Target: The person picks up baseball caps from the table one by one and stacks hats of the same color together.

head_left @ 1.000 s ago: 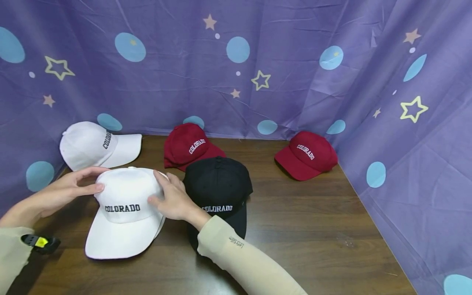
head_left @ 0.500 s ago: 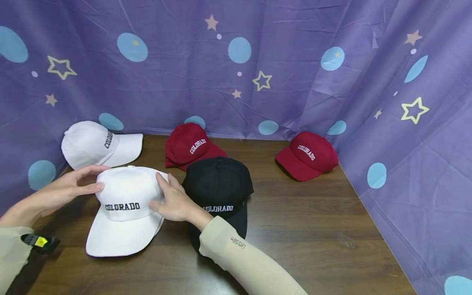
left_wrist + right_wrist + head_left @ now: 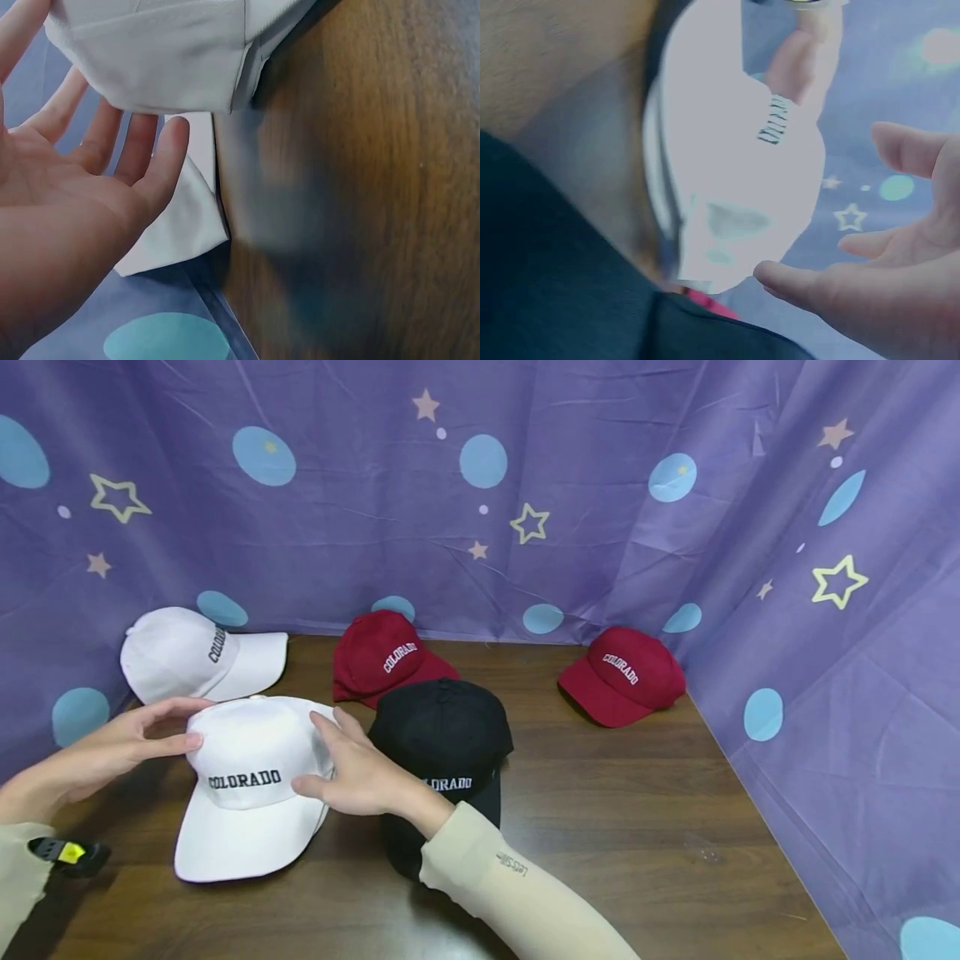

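A white baseball cap (image 3: 249, 785) with dark COLORADO lettering faces the near side of the table. A second white edge shows under its brim, so another white cap seems to lie beneath it. My left hand (image 3: 112, 758) is at the left of the crown; its thumb touches the side. In the left wrist view its fingers (image 3: 101, 139) are spread and gently bent beside the fabric. My right hand (image 3: 360, 772) stands at the crown's right side, thumb in front. From the right wrist its fingers (image 3: 787, 281) look loosely extended, and whether they touch the cap is unclear.
Beside my right wrist sits a black COLORADO cap (image 3: 444, 722), partly covered by that arm. Another white cap (image 3: 176, 656) lies back left. Red caps stand at back centre (image 3: 382, 652) and back right (image 3: 626, 668). A purple curtain (image 3: 600, 560) borders the brown table (image 3: 615, 827).
The white cap has barely shifted. My right forearm has moved slightly right and toward me, and its thumb lies a little farther left over the crown. My left hand stays almost in place.
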Demonstrator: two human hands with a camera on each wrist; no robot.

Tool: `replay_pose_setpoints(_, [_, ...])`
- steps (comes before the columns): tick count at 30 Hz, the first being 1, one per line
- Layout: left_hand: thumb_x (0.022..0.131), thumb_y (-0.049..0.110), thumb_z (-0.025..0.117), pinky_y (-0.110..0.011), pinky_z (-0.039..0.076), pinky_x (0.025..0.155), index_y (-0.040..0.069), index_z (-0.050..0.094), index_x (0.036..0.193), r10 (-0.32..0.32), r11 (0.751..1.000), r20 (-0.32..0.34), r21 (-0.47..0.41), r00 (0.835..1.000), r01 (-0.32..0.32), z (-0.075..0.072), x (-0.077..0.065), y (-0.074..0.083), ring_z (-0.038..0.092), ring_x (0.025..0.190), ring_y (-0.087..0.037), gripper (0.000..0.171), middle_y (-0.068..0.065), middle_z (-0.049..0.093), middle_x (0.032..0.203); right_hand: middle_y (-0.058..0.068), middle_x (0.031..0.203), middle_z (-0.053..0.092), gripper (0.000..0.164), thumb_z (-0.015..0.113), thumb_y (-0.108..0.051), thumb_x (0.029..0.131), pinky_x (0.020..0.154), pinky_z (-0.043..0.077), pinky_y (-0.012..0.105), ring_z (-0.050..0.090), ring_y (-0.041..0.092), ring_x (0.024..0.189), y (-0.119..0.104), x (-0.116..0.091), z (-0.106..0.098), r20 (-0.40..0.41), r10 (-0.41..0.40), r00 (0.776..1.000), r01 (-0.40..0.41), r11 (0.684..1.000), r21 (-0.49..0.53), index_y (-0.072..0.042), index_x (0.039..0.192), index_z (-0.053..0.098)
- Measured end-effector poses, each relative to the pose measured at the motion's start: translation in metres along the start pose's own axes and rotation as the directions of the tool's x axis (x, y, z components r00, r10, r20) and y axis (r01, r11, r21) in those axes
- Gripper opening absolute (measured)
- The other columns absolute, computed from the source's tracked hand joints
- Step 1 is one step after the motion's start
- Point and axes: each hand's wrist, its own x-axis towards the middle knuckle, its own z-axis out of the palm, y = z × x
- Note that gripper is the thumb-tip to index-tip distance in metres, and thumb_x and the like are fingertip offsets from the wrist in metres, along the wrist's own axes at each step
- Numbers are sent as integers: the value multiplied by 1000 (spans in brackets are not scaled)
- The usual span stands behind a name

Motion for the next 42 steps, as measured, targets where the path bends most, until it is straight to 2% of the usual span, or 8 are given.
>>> replay_pose_setpoints(8, [98,34,55,-7,34,75,13,32,145,-25,1000,-184,-9,983,24,-8,5,-11,41,110,-1,57,-7,38,135,-4,152,22,72,60,-38,92,107,28,28,16,5,136,-4,-24,-38,-76,-158,985,161,986,37,-17,150,23])
replay_pose_setpoints(15, [94,44,58,-9,31,74,13,25,150,-131,991,-455,-42,881,126,-16,15,-15,38,114,-22,72,-14,37,131,-3,144,36,61,62,-30,94,103,36,30,32,3,129,8,-46,-74,-209,-248,946,274,956,106,-16,146,34])
replay_pose_setpoints(21, [94,45,55,-28,37,93,1,14,150,-266,964,-530,-124,805,237,-26,23,-23,29,127,-37,82,-24,25,145,-3,142,38,58,63,-25,93,102,39,36,38,8,124,19,-59,-93,-267,-219,938,272,945,180,-22,145,36])
replay_pose_setpoints(25, [95,47,52,-49,23,110,-1,3,150,-334,942,-495,-211,802,261,-31,27,-32,19,135,-37,88,-27,11,152,-7,141,38,56,63,-23,93,102,39,37,41,10,124,26,-62,-99,-288,-197,937,267,935,231,-22,144,38])
replay_pose_setpoints(28, [96,45,50,-38,18,113,0,-4,150,-348,926,-446,-301,825,228,-33,30,-41,14,138,-25,88,-24,4,154,-6,140,40,55,63,-22,93,103,38,39,43,12,124,30,-62,-100,-291,-176,940,261,921,288,-23,142,39])
replay_pose_setpoints(31, [97,41,52,-29,13,112,6,-11,150,-371,865,-367,-472,853,174,-35,35,-47,9,137,-12,90,-12,-3,156,-6,139,40,54,63,-21,94,103,38,39,43,13,124,34,-63,-100,-294,-163,942,258,911,321,-23,142,40])
replay_pose_setpoints(37, [93,35,61,-25,7,112,14,-12,150,-427,662,-232,-738,874,127,-41,44,-52,2,136,-7,95,6,11,152,-9,141,39,53,63,-21,94,103,38,39,43,12,124,37,-64,-100,-289,-153,945,252,904,346,-23,142,40])
replay_pose_setpoints(42, [90,32,66,-17,28,100,25,18,147,-413,639,-225,-762,882,105,-42,48,-53,32,122,-2,75,19,35,116,-9,142,39,53,63,-18,94,103,38,39,43,12,124,37,-64,-100,-285,-142,948,246,896,369,-21,142,40])
